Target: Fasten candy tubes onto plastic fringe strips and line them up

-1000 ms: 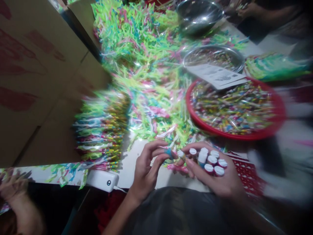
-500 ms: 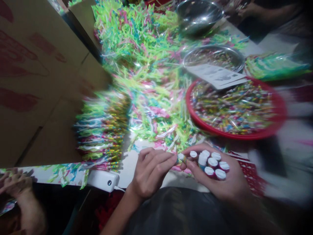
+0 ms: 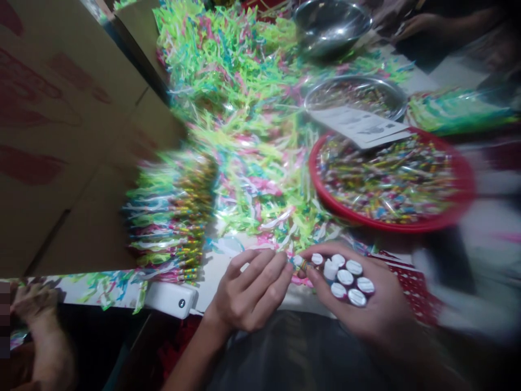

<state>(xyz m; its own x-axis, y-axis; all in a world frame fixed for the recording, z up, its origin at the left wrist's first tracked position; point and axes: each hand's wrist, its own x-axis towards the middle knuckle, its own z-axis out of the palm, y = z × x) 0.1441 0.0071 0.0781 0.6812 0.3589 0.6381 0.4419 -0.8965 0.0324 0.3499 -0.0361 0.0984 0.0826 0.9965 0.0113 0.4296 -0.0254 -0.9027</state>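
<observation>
My right hand [image 3: 370, 293] is closed round a bunch of small tubes [image 3: 345, 277], their round white ends facing up. Between its thumb and forefinger, one more small tube with a yellow-green patterned side [image 3: 299, 262] lies tilted toward my left hand. My left hand [image 3: 254, 288] is curled with its fingers pressed together, the fingertips right at that tube's end. What those fingertips pinch is hidden. Beyond both hands spreads a heap of shiny green, pink, white and blue plastic strips [image 3: 252, 136].
A red basin [image 3: 464, 184] full of small patterned tubes stands at right, with a printed card [image 3: 362, 126] across its rim. Behind are steel bowls [image 3: 331, 27]. At left are a cardboard box [image 3: 81, 163], stacked streamer-tailed sticks [image 3: 175, 217] and a white power bank [image 3: 171, 300]. Another person's hand [image 3: 35, 304] shows lower left.
My right hand and its tubes have shifted slightly left and tilted. My left hand's fingers have curled more, with the fingertips drawn back a little from the single tube.
</observation>
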